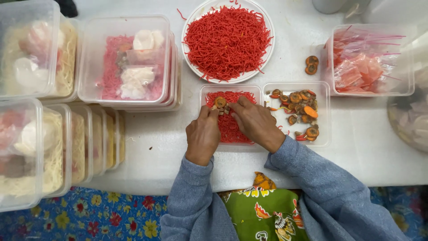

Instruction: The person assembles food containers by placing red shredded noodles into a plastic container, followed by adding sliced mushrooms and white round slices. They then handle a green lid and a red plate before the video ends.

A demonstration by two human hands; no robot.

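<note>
1. Clear rectangular tub (205, 96) w/ red shredded strands sits on the white table (356, 165), front-centre, just below the big white plate (192, 58) heaped w/ the same red strands. One round orange-brown slice (220, 102) lies on the strands at the tub's far end.
2. Left hand (203, 136): over the tub's left half, fingertips pinched narrow on small brownish bits right beside that slice. Exactly what the bits are – too small to tell.
3. Right hand (256, 121): over the tub's right half, fingers curled close, tips meeting the left hand's at the same bits. Both hands touching the filling, grey sleeves at table edge.
4. Just right, touching the tub: second clear tub (323, 89) w/ loose orange slices & red bits. Two more slices (311, 64) lie loose on the table beyond it.
5. Far right: container of pink plastic packets (401, 89). Left: stacks of lidded tubs (125, 58), pink & pale noodles w/ white pieces inside.
6. Risk, as I judge it: strands are loose & springy, so pressing bits in could flick some over the low rim onto the table; sleeve cuffs are near enough to drag strands or nudge the neighbour tub; small bits may sink out of sight in the strands.
</note>
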